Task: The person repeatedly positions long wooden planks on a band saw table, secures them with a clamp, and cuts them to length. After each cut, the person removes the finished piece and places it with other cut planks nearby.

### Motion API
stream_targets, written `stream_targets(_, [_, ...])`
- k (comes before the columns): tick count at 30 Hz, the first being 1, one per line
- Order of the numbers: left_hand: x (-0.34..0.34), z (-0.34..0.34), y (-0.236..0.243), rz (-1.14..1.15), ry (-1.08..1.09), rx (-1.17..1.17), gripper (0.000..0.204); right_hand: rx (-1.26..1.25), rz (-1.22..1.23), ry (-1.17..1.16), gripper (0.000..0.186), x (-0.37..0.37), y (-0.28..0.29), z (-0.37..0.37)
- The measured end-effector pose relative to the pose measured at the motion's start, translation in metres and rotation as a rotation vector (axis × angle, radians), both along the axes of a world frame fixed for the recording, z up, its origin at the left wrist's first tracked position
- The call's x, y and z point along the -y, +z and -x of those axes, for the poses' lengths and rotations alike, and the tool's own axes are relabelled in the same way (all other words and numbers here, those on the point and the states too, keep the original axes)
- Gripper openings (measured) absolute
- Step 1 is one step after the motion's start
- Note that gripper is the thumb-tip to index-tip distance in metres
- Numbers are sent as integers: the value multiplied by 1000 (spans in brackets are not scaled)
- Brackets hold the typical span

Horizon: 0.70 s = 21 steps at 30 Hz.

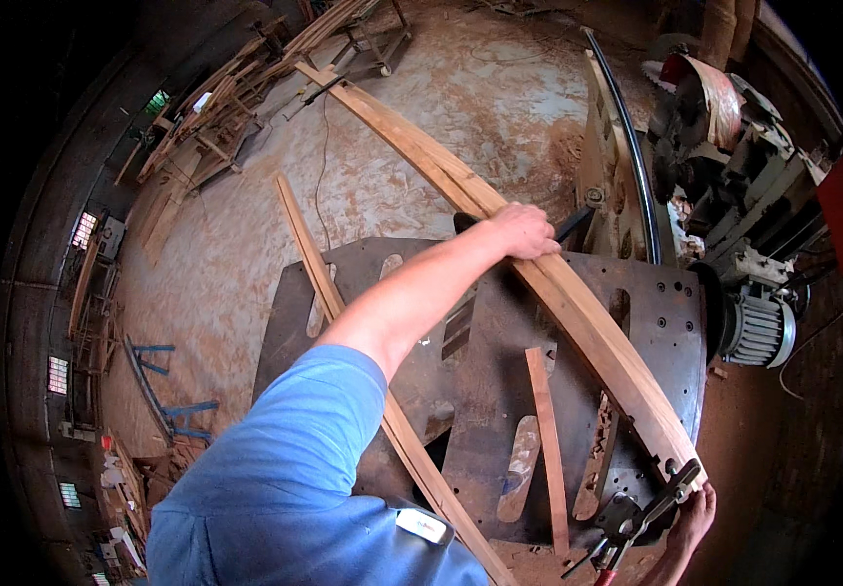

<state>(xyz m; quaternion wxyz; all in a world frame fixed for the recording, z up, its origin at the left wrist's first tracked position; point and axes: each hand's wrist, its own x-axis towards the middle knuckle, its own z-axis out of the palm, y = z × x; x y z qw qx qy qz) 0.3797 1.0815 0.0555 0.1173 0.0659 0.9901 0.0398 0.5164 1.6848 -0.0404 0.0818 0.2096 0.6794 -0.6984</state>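
A long, slightly curved wooden board (587, 313) lies slantwise across a dark metal machine table (480, 391), its far end reaching well past the table. My left hand (524, 231) grips it near the middle, fingers curled over its right edge. My right hand (695, 523) is at the near end of the board, fingers bent against that end and partly hidden. Beside it stands a metal toggle clamp (626, 518) with a red handle, its arm reaching over the board's end. Under my left arm runs a second long wooden strip (407, 439). A short, narrow wooden strip (546, 449) lies between the two.
An electric motor (758, 332) and machinery with a red-rimmed wheel (709, 98) stand on the right. A tall wooden panel with a black rail (626, 146) rises behind the table. Timber racks (216, 127) stand far left. Sawdust and a cable (324, 166) lie on the floor.
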Motion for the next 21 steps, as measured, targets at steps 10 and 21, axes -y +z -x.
stream_targets(10, [-18, -5, -7, -2, 12, -26, 43, 111, -139, -26, 22, -20, 12, -3])
stream_targets(21, [4, -3, -9, 28, 51, -45, 41, 118, -98, 89, 24, 8, 24, 5])
